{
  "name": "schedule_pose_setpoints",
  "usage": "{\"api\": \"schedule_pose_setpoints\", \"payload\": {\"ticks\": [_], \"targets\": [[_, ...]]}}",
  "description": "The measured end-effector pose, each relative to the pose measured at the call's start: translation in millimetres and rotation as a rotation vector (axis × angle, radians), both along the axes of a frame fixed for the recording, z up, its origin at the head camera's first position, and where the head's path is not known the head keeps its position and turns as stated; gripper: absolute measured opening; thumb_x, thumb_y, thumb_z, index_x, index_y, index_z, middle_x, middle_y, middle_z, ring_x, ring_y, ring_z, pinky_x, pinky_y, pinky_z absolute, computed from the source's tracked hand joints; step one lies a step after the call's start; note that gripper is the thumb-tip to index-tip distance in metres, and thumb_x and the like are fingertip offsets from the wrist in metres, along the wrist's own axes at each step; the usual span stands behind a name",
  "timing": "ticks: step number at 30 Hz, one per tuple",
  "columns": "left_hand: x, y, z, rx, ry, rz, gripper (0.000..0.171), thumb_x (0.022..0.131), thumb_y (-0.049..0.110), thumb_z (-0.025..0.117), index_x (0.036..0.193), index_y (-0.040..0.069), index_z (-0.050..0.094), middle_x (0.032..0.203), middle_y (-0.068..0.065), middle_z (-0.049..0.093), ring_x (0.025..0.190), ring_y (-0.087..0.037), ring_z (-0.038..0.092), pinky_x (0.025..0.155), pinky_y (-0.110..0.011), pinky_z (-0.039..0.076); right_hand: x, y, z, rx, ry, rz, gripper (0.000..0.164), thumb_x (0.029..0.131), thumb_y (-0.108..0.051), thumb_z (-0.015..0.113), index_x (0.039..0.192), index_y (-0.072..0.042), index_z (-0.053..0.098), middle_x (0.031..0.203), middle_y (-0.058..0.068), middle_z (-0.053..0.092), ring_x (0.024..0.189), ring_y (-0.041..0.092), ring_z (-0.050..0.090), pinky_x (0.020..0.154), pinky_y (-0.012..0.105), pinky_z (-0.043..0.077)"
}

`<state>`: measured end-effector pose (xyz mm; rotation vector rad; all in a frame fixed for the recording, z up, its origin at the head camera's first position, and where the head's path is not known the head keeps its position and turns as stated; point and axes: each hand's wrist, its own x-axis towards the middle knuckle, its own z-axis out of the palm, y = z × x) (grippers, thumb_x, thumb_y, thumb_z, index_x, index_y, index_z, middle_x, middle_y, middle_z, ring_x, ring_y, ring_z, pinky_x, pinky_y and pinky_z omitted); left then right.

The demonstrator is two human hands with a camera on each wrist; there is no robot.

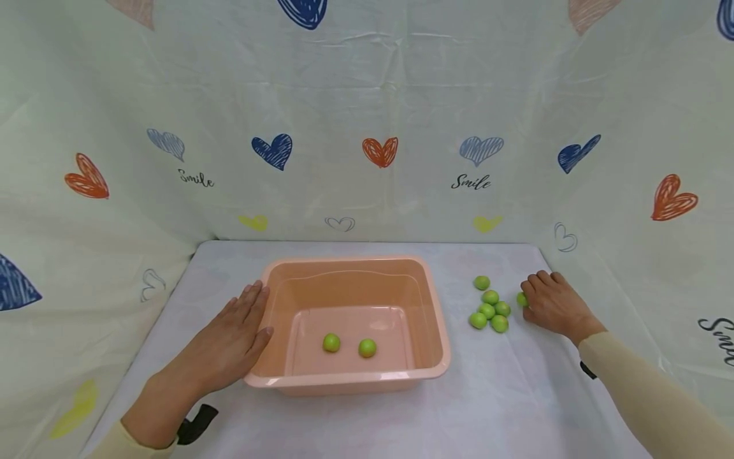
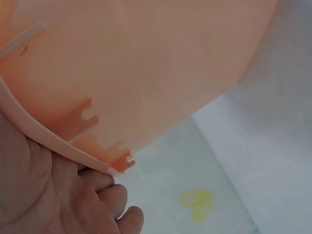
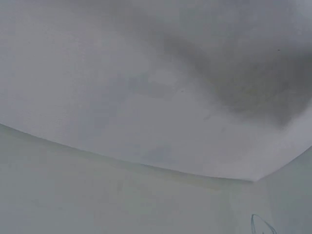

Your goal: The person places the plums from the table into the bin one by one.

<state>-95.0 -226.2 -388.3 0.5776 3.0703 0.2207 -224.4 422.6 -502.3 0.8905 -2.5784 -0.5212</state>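
Note:
A pink plastic basin (image 1: pixel 357 378) stands on the table, with two small round green fruits, one on the left (image 1: pixel 331 342) and one on the right (image 1: pixel 367 347), on its floor. My left hand (image 1: pixel 232 338) lies with straight fingers against the basin's left rim; the left wrist view shows its palm side along the rim (image 2: pixel 58 145). On the right, my right hand (image 1: pixel 553 305) has curled fingers and pinches a green fruit (image 1: pixel 522 299), partly hidden by the hand. Just left of it lies a loose cluster of several green fruits (image 1: pixel 487 311). The right wrist view shows no hand.
A white cloth (image 1: pixel 459 414) covers the table. Behind and on both sides hangs a pale sheet (image 1: pixel 321 191) printed with hearts. One more green fruit (image 1: pixel 482 282) lies slightly behind the cluster. The table's back edge runs behind the basin.

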Motion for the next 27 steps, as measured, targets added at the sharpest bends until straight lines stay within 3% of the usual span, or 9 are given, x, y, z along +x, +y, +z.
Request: {"api": "schedule_pose_setpoints", "payload": {"ticks": [11, 20, 27], "targets": [[-2.1, -1, 0.5, -0.039, 0.029, -0.017, 0.07, 0.111, 0.034, 0.05, 0.161, -0.01, 0.03, 0.17, -0.03, 0.027, 0.156, -0.048, 0.031, 0.124, -0.063, 0.032, -14.6, -21, 22.6, 0.051, 0.025, 0.016, 0.04, 0.082, -0.028, 0.08, 0.097, -0.001, 0.054, 0.087, 0.012, 0.05, 0.083, 0.031, 0.047, 0.075, 0.042, 0.044], [-1.4, -1, 2.7, -0.061, 0.039, -0.01, 0.069, 0.111, 0.033, 0.05, 0.161, -0.01, 0.031, 0.169, -0.03, 0.028, 0.156, -0.047, 0.03, 0.125, -0.062, 0.029, -26.2, -48, 44.6, 0.004, 0.025, 0.067, 0.042, 0.084, -0.032, 0.08, 0.099, -0.001, 0.057, 0.093, 0.013, 0.057, 0.089, 0.033, 0.053, 0.08, 0.044, 0.048], [-1.4, -1, 2.2, -0.055, 0.044, -0.019, 0.069, 0.11, 0.033, 0.051, 0.16, -0.011, 0.032, 0.168, -0.03, 0.029, 0.156, -0.047, 0.031, 0.125, -0.062, 0.03, -34.4, -86, 70.2, -0.056, 0.024, 0.093, 0.042, 0.087, -0.037, 0.078, 0.1, -0.003, 0.057, 0.096, 0.012, 0.059, 0.093, 0.033, 0.055, 0.085, 0.044, 0.048]]}}
